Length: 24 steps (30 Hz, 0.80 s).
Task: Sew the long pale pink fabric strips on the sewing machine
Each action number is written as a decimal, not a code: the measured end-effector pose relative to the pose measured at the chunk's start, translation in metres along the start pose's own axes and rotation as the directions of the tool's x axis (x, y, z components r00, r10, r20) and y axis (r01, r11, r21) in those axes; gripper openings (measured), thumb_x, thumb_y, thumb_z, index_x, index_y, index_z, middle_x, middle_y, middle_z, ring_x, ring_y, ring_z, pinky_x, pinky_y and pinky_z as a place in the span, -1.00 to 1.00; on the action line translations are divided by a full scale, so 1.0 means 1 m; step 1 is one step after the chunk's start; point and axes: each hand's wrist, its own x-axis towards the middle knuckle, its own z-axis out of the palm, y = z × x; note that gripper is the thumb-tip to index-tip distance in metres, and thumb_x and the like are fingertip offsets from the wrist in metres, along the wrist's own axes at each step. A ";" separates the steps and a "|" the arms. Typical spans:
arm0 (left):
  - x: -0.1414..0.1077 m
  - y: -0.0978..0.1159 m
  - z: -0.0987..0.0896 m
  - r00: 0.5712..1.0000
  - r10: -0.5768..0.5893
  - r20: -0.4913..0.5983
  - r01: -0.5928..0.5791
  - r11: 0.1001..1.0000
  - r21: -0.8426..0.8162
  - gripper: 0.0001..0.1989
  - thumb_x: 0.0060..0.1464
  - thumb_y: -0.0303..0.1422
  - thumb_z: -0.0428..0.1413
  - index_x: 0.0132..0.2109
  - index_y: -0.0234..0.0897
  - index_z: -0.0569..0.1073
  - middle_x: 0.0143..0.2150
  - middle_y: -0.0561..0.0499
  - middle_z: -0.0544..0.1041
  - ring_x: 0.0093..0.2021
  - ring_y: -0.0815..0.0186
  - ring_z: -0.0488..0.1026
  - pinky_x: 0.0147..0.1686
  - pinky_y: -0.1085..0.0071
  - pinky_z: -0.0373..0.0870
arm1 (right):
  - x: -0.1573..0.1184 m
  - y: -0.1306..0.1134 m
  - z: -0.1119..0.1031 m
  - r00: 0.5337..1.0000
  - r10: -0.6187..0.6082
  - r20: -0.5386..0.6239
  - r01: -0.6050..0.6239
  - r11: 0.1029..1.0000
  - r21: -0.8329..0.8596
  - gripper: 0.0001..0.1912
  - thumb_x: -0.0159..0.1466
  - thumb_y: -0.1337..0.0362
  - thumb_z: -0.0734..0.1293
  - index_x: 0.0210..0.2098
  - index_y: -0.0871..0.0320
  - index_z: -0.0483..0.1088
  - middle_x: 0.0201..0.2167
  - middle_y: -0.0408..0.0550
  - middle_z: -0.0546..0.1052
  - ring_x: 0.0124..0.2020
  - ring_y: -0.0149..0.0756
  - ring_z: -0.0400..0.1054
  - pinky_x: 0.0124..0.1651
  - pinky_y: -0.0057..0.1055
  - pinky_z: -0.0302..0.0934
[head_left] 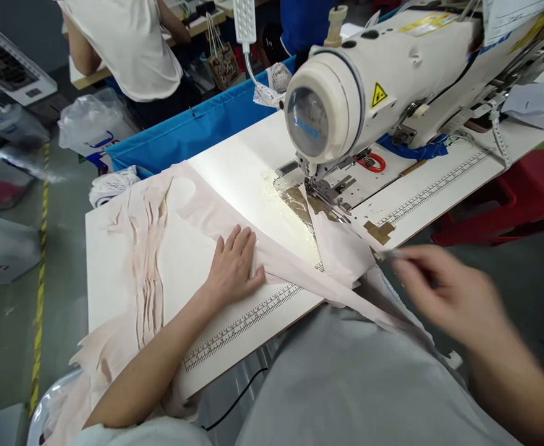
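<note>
My left hand [232,266] lies flat, fingers spread, on a pale pink strip of fabric [294,266] that crosses the white sewing table and hangs over its front edge onto my lap. My right hand [443,291], blurred by motion, is closed off the table's front edge, close to a pale pink fabric piece [341,244]. A small greyish thing shows at its fingertips, too smeared to name. That piece runs up to the needle area of the sewing machine [327,105]. Left of my left hand, several gathered pale pink fabric pieces [148,260] lie in a stack.
Printed rulers [244,325] run along the table's front edge. Red-handled scissors [371,162] rest beside the machine. A blue cloth trough [179,142] borders the back, and a red stool [504,198] stands at right. Another person [127,49] sits beyond the trough.
</note>
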 end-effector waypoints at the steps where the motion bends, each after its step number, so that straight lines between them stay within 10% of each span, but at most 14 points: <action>1: -0.001 -0.001 0.002 1.000 0.007 -0.027 -0.007 1.000 -0.009 -0.30 0.16 -0.14 -0.10 0.33 -0.51 0.12 0.40 -0.28 0.10 0.43 -0.05 -0.06 0.32 -0.15 0.01 | 0.012 -0.015 0.014 0.997 -0.052 0.063 0.050 0.998 0.030 -0.77 0.40 0.14 0.18 -0.11 0.09 0.39 -0.40 -0.13 0.52 -0.51 -0.44 0.32 -0.42 -0.48 0.20; 9: -0.006 -0.005 0.015 0.975 0.088 -0.205 -0.096 0.995 -0.032 -0.42 0.23 -0.17 -0.11 0.25 -0.48 0.27 0.35 -0.31 0.21 0.38 -0.01 0.10 0.33 -0.08 0.04 | 0.105 -0.102 0.111 0.857 -0.223 0.464 0.265 0.964 -0.026 -0.74 0.40 0.29 0.06 -0.05 0.19 0.30 -0.30 -0.03 0.59 -0.35 -0.27 0.42 -0.38 -0.40 -0.02; 24: -0.006 -0.004 0.019 0.965 0.128 -0.231 -0.129 0.992 0.011 -0.42 0.26 -0.19 -0.17 0.23 -0.55 0.34 0.34 -0.35 0.22 0.36 -0.04 0.14 0.29 -0.03 0.13 | 0.107 -0.098 0.134 0.850 -0.228 0.475 0.304 0.948 -0.088 -0.72 0.38 0.30 0.06 -0.05 0.18 0.32 -0.28 -0.08 0.59 -0.35 -0.28 0.43 -0.41 -0.39 -0.07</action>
